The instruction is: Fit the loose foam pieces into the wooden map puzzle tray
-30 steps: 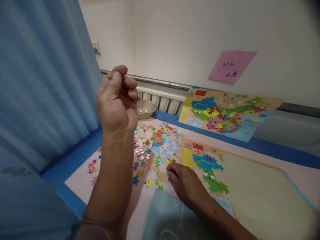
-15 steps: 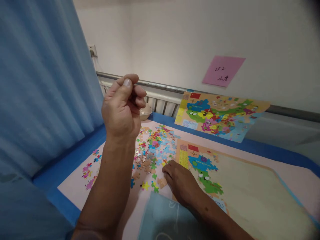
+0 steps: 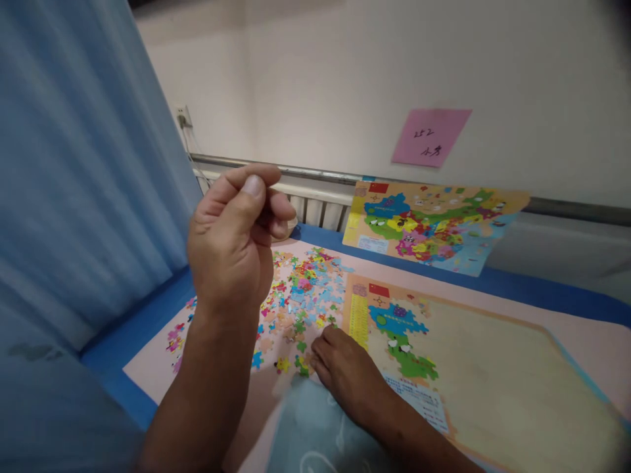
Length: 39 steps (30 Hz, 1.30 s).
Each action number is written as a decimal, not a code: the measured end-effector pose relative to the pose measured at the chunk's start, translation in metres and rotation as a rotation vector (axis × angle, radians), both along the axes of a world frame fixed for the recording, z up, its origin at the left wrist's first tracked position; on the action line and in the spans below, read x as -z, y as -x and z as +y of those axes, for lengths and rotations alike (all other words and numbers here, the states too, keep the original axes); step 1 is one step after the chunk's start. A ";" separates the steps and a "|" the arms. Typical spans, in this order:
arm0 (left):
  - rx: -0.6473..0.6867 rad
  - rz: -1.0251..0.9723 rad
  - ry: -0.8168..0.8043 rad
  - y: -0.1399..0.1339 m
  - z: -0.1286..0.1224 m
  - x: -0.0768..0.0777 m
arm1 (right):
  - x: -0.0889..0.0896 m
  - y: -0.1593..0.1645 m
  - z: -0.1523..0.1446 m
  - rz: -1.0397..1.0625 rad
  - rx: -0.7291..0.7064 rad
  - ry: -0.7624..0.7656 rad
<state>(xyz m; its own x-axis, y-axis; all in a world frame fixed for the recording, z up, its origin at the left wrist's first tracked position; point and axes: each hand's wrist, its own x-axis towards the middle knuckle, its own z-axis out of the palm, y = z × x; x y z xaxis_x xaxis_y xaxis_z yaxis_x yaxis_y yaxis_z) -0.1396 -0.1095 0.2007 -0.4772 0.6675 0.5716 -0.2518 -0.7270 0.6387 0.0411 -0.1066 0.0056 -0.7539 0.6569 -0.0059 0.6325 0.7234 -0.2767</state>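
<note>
My left hand point(image 3: 231, 243) is raised above the table, palm toward me, with thumb and forefinger pinched together and the other fingers curled. Whatever may be in the pinch does not show. Low over the table, my right hand point(image 3: 345, 374) has its fingers bent down at the near right edge of the loose jigsaw pieces point(image 3: 300, 289); its fingertips are partly hidden. Just right of it lies the partly filled map puzzle board point(image 3: 503, 374), with blue and green pieces point(image 3: 411, 358) fitted on its left side.
A printed map sheet point(image 3: 428, 230) leans against the rail at the back, below a pink note point(image 3: 431, 138). A bowl point(image 3: 290, 228) stands partly hidden behind my left hand. Blue curtain point(image 3: 98, 164) hangs at left. Grey-blue cloth point(image 3: 310, 420) shows at the near edge.
My left hand sits slightly lower and further left in view, still pinched. My right hand has shifted a little left and down; a tan piece beside its fingers no longer shows.
</note>
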 end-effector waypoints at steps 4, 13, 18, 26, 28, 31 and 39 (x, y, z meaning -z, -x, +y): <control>0.002 0.123 0.055 0.001 -0.018 0.024 | -0.015 -0.008 -0.005 0.104 0.044 -0.013; -0.294 -0.094 0.176 0.051 -0.040 0.067 | 0.006 -0.030 -0.063 0.294 -0.274 -0.026; -0.450 -0.053 0.244 0.072 -0.069 0.082 | 0.050 -0.023 -0.078 0.333 -0.303 -0.222; -0.382 0.657 0.895 0.014 -0.130 0.188 | 0.048 -0.023 -0.077 0.335 -0.328 -0.190; -0.321 0.846 0.897 -0.005 -0.136 0.201 | 0.049 -0.022 -0.077 0.332 -0.319 -0.193; -0.327 1.075 0.787 -0.018 -0.128 0.200 | 0.054 -0.018 -0.077 0.351 -0.339 -0.259; -0.219 1.594 0.554 -0.029 -0.051 0.189 | 0.080 0.002 -0.072 0.450 -0.381 -0.492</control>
<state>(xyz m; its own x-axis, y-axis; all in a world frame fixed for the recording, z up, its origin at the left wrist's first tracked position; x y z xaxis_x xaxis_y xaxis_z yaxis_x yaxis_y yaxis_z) -0.1108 -0.1609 0.0120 0.1935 0.9410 0.2778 0.9090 -0.2785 0.3102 0.0393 -0.1789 -0.0742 -0.7893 0.1984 0.5811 0.2173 0.9754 -0.0379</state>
